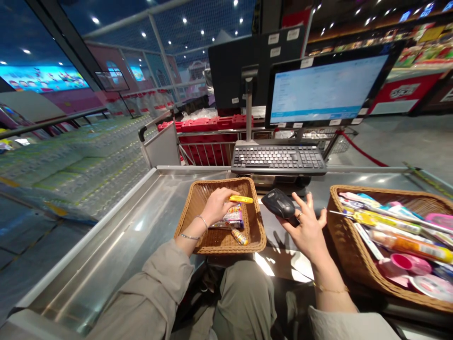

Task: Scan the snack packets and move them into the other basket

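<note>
Left hand (216,207) pinches a slim yellow item (242,199), presumably light and stiff, suitably by its end, over the wicker basket (264,236) beneath; right hand (308,231), splayed beside the black scanner (278,202), grip indeterminable.

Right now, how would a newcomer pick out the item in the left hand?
On the metal counter, find the left wicker basket. There, the left hand pinches a slim yellow item. Unlike the multicoloured packets below, it is held up and mostly yellow.
</note>
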`<action>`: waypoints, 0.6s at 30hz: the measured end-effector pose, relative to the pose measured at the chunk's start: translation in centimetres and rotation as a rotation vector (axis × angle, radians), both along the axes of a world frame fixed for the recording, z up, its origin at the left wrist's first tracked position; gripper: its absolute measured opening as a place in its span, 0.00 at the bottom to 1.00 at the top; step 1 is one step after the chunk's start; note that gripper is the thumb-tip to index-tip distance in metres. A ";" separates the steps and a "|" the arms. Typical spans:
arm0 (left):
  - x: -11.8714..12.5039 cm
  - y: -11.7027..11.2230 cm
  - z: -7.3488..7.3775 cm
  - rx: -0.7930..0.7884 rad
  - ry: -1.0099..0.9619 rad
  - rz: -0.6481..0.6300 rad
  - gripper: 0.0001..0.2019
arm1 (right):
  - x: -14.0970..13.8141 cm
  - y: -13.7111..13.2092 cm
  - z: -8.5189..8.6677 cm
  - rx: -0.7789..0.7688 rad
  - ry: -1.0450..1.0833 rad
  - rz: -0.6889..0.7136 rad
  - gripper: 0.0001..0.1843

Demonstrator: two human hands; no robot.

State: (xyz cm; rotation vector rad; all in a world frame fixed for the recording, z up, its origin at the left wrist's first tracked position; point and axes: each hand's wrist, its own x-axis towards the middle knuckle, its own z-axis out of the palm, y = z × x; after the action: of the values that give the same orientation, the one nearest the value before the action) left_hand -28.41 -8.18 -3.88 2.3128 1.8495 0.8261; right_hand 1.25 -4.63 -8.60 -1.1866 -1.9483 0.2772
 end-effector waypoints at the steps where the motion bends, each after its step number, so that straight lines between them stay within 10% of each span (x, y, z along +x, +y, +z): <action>1: 0.5 0.1 0.0 0.034 0.024 -0.002 0.12 | 0.1 0.0 0.0 0.007 0.006 -0.005 0.13; 18: 2.9 -0.5 -0.3 0.544 0.315 0.061 0.10 | 1.1 -0.1 0.6 0.080 0.084 -0.065 0.13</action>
State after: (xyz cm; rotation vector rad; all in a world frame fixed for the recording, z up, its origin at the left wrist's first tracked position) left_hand -25.51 -8.64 -4.15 2.8630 2.0208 1.1527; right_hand 2.32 -4.74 -8.05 -1.1658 -1.8281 0.2094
